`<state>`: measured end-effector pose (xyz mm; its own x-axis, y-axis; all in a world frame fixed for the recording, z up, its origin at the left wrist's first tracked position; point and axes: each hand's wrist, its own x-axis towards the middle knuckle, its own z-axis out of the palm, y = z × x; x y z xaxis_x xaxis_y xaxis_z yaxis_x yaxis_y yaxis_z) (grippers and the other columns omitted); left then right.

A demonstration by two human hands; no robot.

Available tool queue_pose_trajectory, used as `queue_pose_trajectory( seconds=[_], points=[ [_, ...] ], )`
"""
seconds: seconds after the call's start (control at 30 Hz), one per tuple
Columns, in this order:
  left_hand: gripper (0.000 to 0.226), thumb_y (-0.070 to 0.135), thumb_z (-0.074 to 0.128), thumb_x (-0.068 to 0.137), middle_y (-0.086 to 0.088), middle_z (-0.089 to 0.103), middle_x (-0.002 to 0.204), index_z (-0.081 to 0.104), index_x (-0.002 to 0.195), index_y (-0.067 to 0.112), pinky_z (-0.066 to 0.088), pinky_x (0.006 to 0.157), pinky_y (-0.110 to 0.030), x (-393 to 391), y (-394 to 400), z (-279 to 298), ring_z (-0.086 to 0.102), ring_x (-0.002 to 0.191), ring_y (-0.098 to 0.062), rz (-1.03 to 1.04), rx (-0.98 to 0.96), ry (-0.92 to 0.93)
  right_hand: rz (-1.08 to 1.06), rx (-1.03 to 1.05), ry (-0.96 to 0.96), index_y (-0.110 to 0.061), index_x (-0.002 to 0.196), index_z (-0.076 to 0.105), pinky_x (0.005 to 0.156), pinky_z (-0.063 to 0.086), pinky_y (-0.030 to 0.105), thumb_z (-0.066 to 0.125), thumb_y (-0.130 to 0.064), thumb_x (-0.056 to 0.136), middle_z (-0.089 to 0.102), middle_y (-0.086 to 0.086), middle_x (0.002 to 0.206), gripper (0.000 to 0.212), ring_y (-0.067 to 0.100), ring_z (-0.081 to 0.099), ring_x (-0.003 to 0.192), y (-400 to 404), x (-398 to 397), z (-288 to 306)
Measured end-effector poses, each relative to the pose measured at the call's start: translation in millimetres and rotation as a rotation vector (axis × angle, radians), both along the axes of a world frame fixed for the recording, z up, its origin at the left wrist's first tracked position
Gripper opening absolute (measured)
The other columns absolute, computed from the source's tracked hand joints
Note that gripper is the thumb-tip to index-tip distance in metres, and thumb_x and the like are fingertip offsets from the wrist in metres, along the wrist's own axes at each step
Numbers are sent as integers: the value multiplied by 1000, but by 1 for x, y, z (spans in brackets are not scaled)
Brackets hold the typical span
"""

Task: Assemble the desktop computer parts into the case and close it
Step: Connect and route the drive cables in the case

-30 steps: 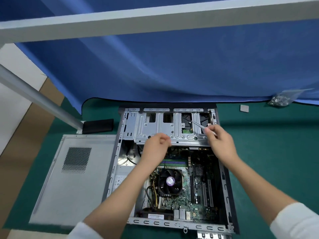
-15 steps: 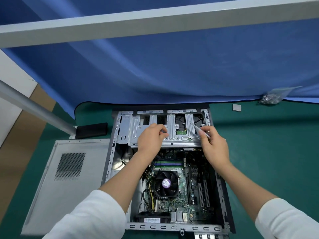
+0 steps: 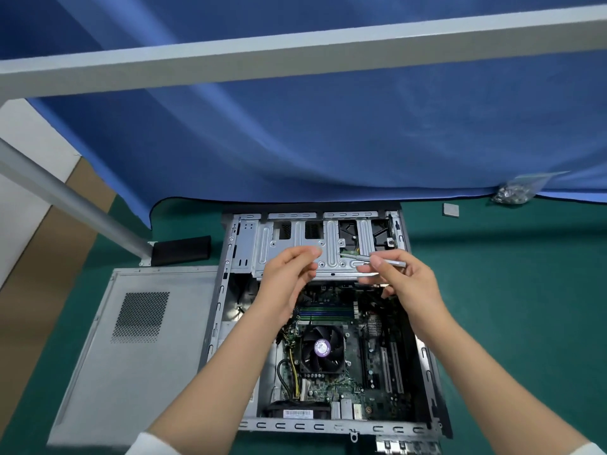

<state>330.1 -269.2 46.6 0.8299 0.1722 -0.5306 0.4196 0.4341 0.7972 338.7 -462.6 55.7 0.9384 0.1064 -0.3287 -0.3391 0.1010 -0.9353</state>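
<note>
Green mat [image 3: 512,307] bears open case [image 3: 230,290]; right hand [image 3: 407,284] pinches screwdriver [image 3: 387,260].

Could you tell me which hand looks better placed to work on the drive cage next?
Probably the right hand: it already holds the slim silver tool, tip toward the drive cage. The left hand holds nothing.

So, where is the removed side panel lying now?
The side panel lies flat on the green mat, directly left of the open case.
</note>
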Motion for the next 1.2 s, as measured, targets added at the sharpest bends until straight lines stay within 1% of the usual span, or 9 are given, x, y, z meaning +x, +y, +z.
queue_pose_trajectory(
  seconds=[0.1, 0.4, 0.53, 0.63, 0.73, 0.83, 0.9, 1.03, 1.2],
  points=[
    [17, 8, 71, 80, -4, 70, 85, 69, 96, 12, 53, 63, -18, -11, -3, 7, 64, 68, -8, 1, -118, -20, 57, 17, -15, -13, 95, 62, 47, 41, 15, 64, -19, 88, 75, 7, 87, 9, 21, 73, 74, 4, -8, 8],
    [14, 8, 62, 89, 0, 72, 83, 67, 102, 6, 53, 65, -17, -28, -15, 14, 63, 71, -8, -27, -185, -34, 95, -45, -45, -8, 97, 61, 46, 41, 15, 60, -11, 92, 75, 4, 83, 7, 20, 72, 70, 6, -21, 21],
    [15, 10, 63, 88, 0, 72, 85, 69, 101, 8, 53, 69, -18, -30, -15, 12, 64, 73, -8, -63, -154, -47, 112, -96, -53, -9, 96, 61, 45, 39, 15, 60, -11, 92, 75, 3, 82, 5, 19, 72, 68, 3, -22, 24],
    [12, 10, 63, 89, 0, 72, 87, 70, 99, 10, 53, 71, -18, -31, -14, 9, 65, 74, -8, -105, -34, -55, 124, -173, -73, -13, 91, 64, 47, 41, 14, 64, -13, 90, 75, 1, 78, 1, 19, 71, 61, 2, -21, 27],
    [10, 11, 63, 90, -2, 74, 88, 71, 95, 14, 52, 73, -19, -30, -13, 7, 66, 74, -7, -151, 95, -75, 135, -261, -88, -16, 86, 67, 60, 49, 31, 67, -21, 88, 74, 1, 74, 4, 23, 70, 58, 2, -19, 29],
    [11, 11, 62, 91, -1, 74, 86, 72, 95, 15, 52, 71, -18, -28, -12, 7, 66, 73, -6, -168, 175, -88, 163, -290, -106, -19, 86, 68, 46, 41, 16, 68, -18, 87, 74, -1, 74, 1, 20, 70, 57, 1, -17, 31],
    [13, 8, 61, 91, -1, 75, 85, 72, 97, 13, 52, 70, -17, -27, -12, 7, 67, 73, -7, -199, 181, -98, 174, -281, -117, -19, 86, 67, 41, 35, 10, 67, -12, 87, 74, -1, 75, 8, 18, 70, 58, 0, -14, 31],
    [16, 6, 58, 93, -3, 75, 88, 70, 103, 9, 53, 70, -16, -26, -12, 8, 69, 78, -10, -240, 149, -107, 194, -299, -115, -22, 87, 67, 41, 35, 11, 66, -11, 88, 75, -2, 78, 11, 19, 71, 59, -2, -11, 28],
    [21, 14, 62, 90, -6, 73, 98, 64, 111, 11, 56, 77, -20, -23, -16, 4, 70, 90, -18, -189, 107, -87, 218, -329, -119, -23, 86, 66, 45, 37, 13, 67, -12, 87, 74, -4, 78, 11, 19, 70, 57, -7, -1, 30]
  ],
)
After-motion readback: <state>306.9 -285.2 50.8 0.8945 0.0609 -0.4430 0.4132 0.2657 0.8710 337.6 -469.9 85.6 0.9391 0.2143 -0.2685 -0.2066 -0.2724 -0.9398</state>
